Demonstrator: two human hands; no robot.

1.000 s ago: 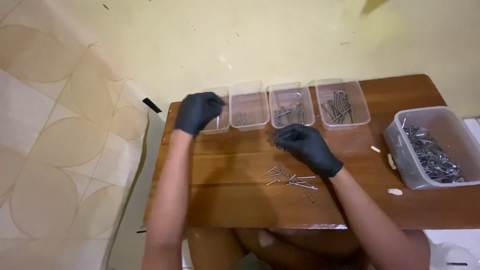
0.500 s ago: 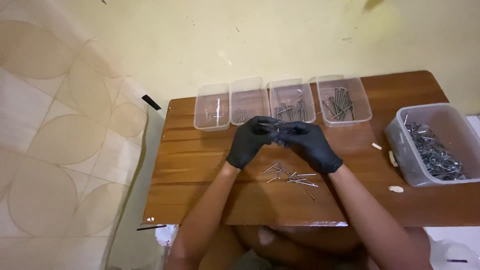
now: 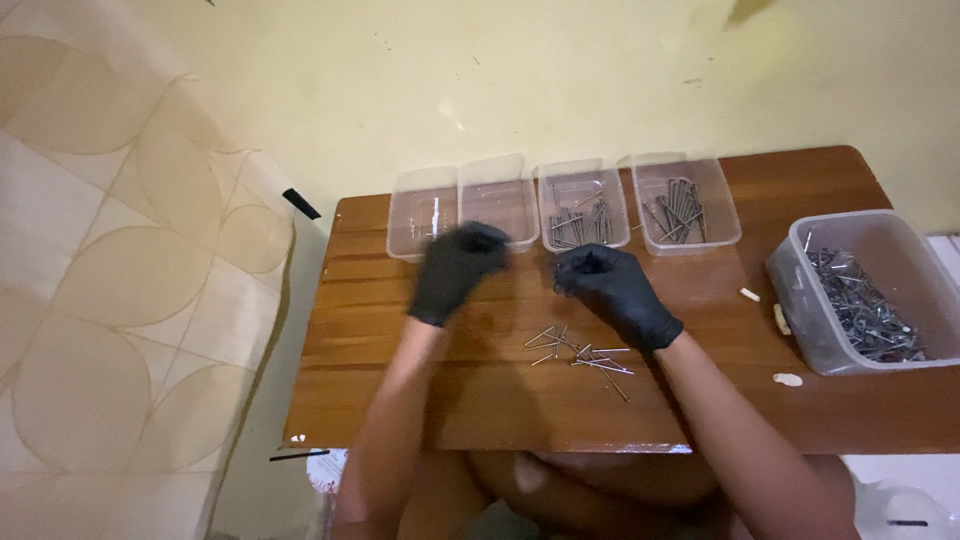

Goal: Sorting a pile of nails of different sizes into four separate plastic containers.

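two gloved hands, left hand (image 3: 458,270) blurred (grip unclear), right hand (image 3: 612,292) fingers curled together, four small trays (image 3: 563,205), one big tub (image 3: 868,290)

Head view: looking steeply down from above the near edge of the wooden table (image 3: 400,400).
Facing: toward the far edge and wall.
Nearness: taking in the whole tabletop.

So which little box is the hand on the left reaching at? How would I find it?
Start at the wooden table and look along its far edge, where four small clear trays sit in a row. The left hand hovers by the second tray from the left. Unlike the two nail-filled trays to its right, it looks almost empty.
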